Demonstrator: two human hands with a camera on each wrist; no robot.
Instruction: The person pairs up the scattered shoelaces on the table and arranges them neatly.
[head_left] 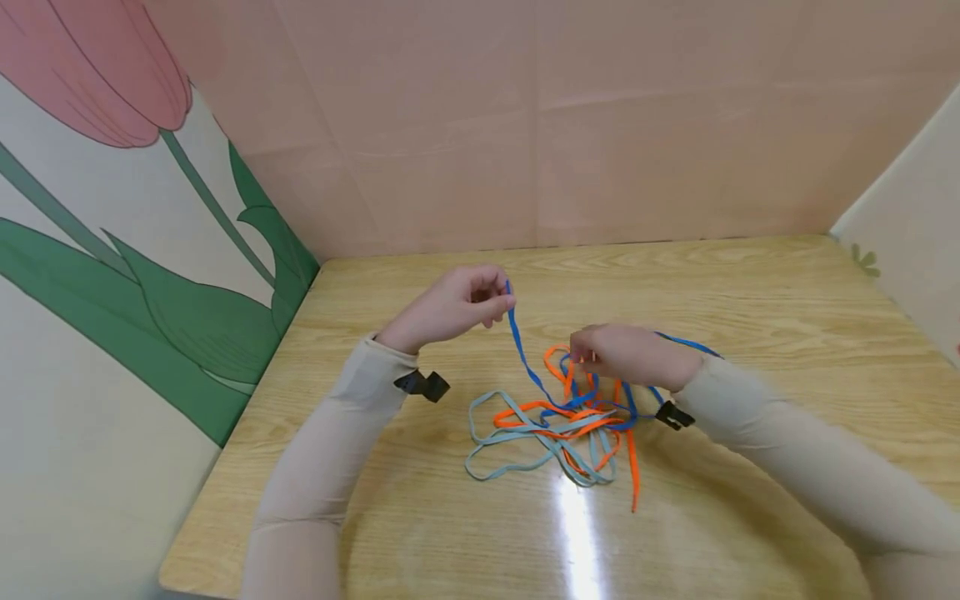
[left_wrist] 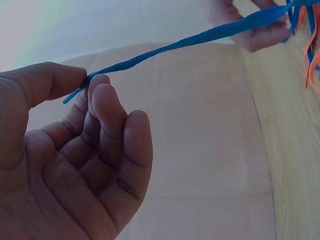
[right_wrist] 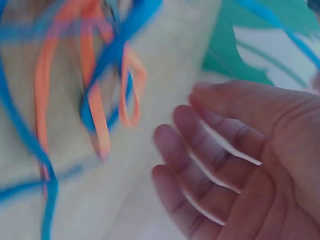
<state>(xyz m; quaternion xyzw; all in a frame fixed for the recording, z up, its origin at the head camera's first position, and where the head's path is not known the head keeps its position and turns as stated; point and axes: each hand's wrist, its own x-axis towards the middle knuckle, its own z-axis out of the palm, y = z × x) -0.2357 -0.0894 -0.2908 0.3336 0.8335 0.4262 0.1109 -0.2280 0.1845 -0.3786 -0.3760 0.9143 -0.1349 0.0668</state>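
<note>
Over table | left grip pinches blue lace | right grip near tangle

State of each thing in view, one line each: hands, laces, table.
left hand: raised, thumb and fingertips pinching the blue lace near its tip
right hand: over the pile, fingers loosely bent, holding nothing
blue lace: pinched stretch lifted, running down into the tangle
orange lace: looped, tangled, one end trailing out
pale blue-grey lace: loosely looped, tangled
table: bearing the tangle, light glaring off it
</note>
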